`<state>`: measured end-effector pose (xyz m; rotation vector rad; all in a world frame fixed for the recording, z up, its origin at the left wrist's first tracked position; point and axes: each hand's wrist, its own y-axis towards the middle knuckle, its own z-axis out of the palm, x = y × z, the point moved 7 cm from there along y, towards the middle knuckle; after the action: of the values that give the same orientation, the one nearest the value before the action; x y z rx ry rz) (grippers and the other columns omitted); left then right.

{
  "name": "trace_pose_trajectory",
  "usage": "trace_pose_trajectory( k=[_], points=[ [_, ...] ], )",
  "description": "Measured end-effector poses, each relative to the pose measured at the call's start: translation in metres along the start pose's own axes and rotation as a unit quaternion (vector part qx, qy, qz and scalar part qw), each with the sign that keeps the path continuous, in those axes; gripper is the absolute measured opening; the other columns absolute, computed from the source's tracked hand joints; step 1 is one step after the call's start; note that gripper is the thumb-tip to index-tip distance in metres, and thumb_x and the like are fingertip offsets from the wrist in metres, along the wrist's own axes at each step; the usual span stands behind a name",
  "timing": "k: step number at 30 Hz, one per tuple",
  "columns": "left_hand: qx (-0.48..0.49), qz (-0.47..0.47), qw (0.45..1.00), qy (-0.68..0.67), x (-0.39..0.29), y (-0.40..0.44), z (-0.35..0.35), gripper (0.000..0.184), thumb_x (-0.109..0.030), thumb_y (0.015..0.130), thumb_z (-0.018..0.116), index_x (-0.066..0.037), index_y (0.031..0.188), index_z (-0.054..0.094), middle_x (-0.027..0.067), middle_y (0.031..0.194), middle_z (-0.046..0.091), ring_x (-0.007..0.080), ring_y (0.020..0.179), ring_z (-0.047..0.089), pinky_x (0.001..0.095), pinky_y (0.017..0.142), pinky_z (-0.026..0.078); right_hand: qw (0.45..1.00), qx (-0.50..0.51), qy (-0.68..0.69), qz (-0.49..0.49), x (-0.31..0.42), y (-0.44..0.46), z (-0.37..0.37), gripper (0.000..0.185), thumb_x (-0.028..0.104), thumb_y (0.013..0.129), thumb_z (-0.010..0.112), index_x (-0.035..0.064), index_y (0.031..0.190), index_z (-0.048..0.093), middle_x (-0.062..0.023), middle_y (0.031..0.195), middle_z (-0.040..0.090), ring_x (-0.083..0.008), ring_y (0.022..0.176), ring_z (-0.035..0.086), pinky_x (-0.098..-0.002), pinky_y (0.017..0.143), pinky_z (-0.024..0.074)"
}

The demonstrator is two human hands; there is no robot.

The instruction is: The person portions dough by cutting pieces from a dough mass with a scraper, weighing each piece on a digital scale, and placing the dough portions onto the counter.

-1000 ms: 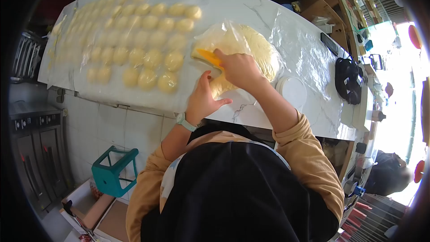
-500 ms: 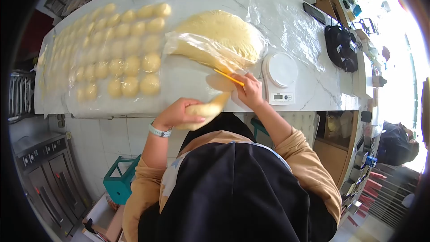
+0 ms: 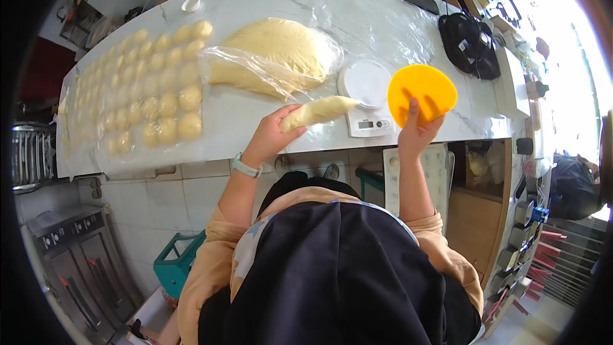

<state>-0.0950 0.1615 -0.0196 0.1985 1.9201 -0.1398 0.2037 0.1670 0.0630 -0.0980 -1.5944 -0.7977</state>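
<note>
My left hand (image 3: pixel 274 133) is closed on one end of a long strip of pale dough (image 3: pixel 319 112), whose pointed tip reaches over the near part of the white kitchen scale (image 3: pixel 365 83). My right hand (image 3: pixel 418 131) grips a round yellow scraper (image 3: pixel 423 89), held up just right of the scale. Behind the strip lies a large mass of dough (image 3: pixel 271 45), its front part under clear plastic film (image 3: pixel 255 67). Rows of dough balls (image 3: pixel 168 102) sit beneath plastic on the left of the marble table (image 3: pixel 242 134).
A small white lid (image 3: pixel 191 4) lies at the far edge. Toward the back right are a phone (image 3: pixel 419 0) and a black bag-like item (image 3: pixel 469 46). A teal stool (image 3: pixel 179 262) stands on the floor below the table, near a metal oven (image 3: pixel 83 255).
The dough strip came away from the large mass in my left hand and now extends to the scale. My right hand moved right with the scraper and turned its flat face up. The view shifted too.
</note>
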Motion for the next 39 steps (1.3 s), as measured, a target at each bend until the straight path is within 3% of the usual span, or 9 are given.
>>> trace_pose_trajectory(
  k=[2,8,12,21,25,27,31,34,39],
  points=[
    [-0.078,0.034,0.983,0.164,0.005,0.000,0.007,0.056,-0.022,0.071,0.074,-0.005,0.122,0.055,0.0151,0.116,0.059,0.0358,0.102,0.058,0.0390,0.085,0.048,0.998,-0.030,-0.044,-0.022,0.004,0.009,-0.025,0.048,0.020,0.088,0.067,0.0005,0.125,0.042,-0.0105,0.115,0.054,-0.0189,0.104,0.057,-0.0285,0.084,0.0500],
    [-0.090,-0.004,0.906,0.414,-0.042,-0.002,0.024,0.070,-0.029,0.069,0.076,-0.007,0.129,0.047,0.0121,0.124,0.054,0.0307,0.113,0.051,0.0413,0.095,0.041,0.996,-0.054,-0.074,0.000,0.009,0.027,-0.075,0.041,0.017,0.088,0.065,0.0028,0.121,0.043,-0.0102,0.113,0.053,-0.0194,0.103,0.058,-0.0281,0.075,0.0539],
    [-0.035,0.236,0.892,0.384,-0.077,0.027,0.066,0.059,-0.021,0.076,0.070,-0.016,0.130,0.048,0.0074,0.125,0.053,0.0268,0.110,0.052,0.0405,0.093,0.040,0.997,-0.059,-0.026,0.029,0.006,0.031,-0.071,0.042,0.018,0.088,0.065,0.0023,0.121,0.044,-0.0097,0.113,0.054,-0.0182,0.101,0.058,-0.0281,0.077,0.0527],
    [-0.129,0.031,0.883,0.450,-0.019,0.043,0.043,0.041,-0.026,0.088,0.057,-0.015,0.127,0.051,0.0070,0.108,0.056,0.0262,0.094,0.058,0.0421,0.073,0.047,0.998,-0.024,-0.060,0.016,-0.002,0.028,-0.061,0.043,0.021,0.087,0.066,0.0020,0.119,0.045,-0.0088,0.111,0.055,-0.0171,0.101,0.056,-0.0280,0.080,0.0501],
    [-0.087,0.099,0.943,0.306,-0.038,0.023,0.025,0.084,-0.052,0.073,0.068,-0.006,0.137,0.039,0.0187,0.122,0.051,0.0366,0.110,0.051,0.0453,0.089,0.044,0.994,0.051,-0.093,0.018,0.011,0.032,-0.023,0.039,0.018,0.089,0.063,0.0016,0.119,0.044,-0.0103,0.108,0.055,-0.0177,0.099,0.056,-0.0280,0.074,0.0508],
    [-0.144,0.104,0.941,0.287,-0.045,-0.002,0.000,0.108,-0.048,0.054,0.082,-0.002,0.138,0.032,0.0243,0.127,0.047,0.0384,0.119,0.045,0.0452,0.099,0.037,0.987,0.143,-0.040,0.054,0.011,0.019,0.011,0.039,0.016,0.090,0.061,0.0021,0.121,0.042,-0.0113,0.107,0.056,-0.0181,0.096,0.057,-0.0300,0.072,0.0509],
    [-0.251,0.030,0.954,0.162,0.004,-0.065,-0.028,0.095,-0.024,0.050,0.090,-0.001,0.129,0.043,0.0194,0.121,0.054,0.0335,0.114,0.051,0.0408,0.097,0.041,0.876,0.459,-0.063,0.135,0.018,-0.058,0.112,0.046,0.013,0.088,0.060,0.0040,0.125,0.034,-0.0161,0.092,0.061,-0.0263,0.076,0.064,-0.0372,0.063,0.0518],
    [-0.273,-0.022,0.951,0.141,0.032,-0.088,-0.027,0.057,-0.012,0.062,0.083,-0.002,0.111,0.057,0.0144,0.112,0.061,0.0297,0.102,0.060,0.0352,0.085,0.049,0.779,0.609,-0.150,0.010,0.022,-0.111,0.174,0.049,0.014,0.083,0.061,0.0046,0.124,0.036,-0.0185,0.074,0.062,-0.0367,0.068,0.064,-0.0422,0.058,0.0502],
    [-0.296,-0.009,0.946,0.134,0.027,-0.093,-0.034,0.048,-0.005,0.066,0.078,-0.002,0.110,0.058,0.0136,0.109,0.063,0.0271,0.098,0.061,0.0346,0.084,0.049,0.599,0.737,-0.276,-0.150,0.044,-0.144,0.246,0.047,0.017,0.078,0.060,0.0052,0.119,0.038,-0.0195,0.069,0.062,-0.0403,0.068,0.062,-0.0465,0.058,0.0479]
  ],
)
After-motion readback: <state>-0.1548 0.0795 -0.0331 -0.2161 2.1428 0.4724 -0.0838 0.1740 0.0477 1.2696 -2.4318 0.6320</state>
